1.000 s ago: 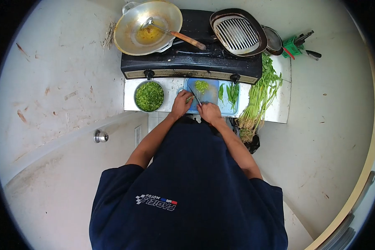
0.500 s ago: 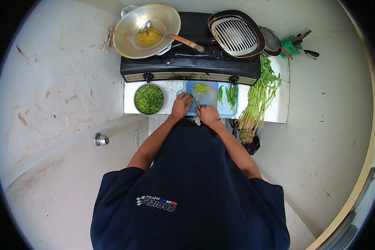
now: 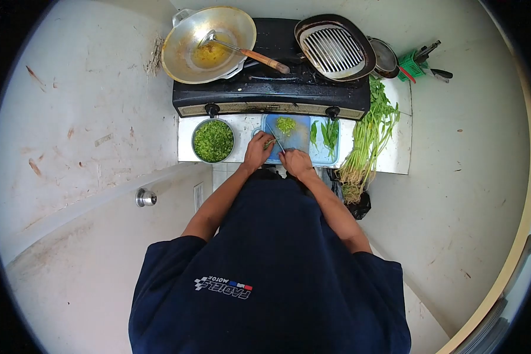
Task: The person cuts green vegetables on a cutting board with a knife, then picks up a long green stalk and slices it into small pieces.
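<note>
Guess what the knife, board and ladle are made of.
Knife: likely smooth steel, being thin and grey where it shows. Board: probably plastic, matte-looking, from its blue colour. Ladle: seemingly metal, silvery and gleaming; its brown grip looks like wood, finish unclear.

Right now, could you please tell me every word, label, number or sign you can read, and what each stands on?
"FADIELS", upside down in view, on the dark blue shirt.
"MOTOR", upside down, on the same shirt.
Label on the stove: too small to read.
</note>
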Demonstrator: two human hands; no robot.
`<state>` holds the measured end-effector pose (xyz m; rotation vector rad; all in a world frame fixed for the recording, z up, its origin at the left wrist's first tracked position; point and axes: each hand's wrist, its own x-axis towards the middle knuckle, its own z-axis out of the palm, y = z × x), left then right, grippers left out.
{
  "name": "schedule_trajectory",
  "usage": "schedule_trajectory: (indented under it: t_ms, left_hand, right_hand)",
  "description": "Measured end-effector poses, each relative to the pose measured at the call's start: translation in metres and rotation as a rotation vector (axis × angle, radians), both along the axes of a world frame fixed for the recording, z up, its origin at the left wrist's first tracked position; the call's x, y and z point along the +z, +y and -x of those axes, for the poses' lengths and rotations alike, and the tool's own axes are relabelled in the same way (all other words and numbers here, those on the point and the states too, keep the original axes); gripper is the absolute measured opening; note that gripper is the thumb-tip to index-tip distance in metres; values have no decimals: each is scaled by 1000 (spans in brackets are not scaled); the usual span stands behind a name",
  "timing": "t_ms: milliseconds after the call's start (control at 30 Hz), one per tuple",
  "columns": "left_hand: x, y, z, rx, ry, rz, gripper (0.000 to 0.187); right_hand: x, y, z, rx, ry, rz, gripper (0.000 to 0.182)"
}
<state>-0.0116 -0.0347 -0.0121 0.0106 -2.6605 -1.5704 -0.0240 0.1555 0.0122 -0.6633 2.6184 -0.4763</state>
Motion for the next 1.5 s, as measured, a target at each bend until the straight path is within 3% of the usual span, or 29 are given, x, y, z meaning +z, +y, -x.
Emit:
schedule_trajectory:
  t_ms: [233,733,1500]
  left_hand:
    - [-4,-3,0,-9,17,42,13]
    - [0,0,0,-2,-54,-7,15]
    - [-1,-3,0,-64,60,75,16]
  right_hand:
    - [14,15,-12,-24,-80,-61,47]
    - [10,-5,0,-60,13,-6,47]
    - [-1,6,-9,-33,-14,-20,50]
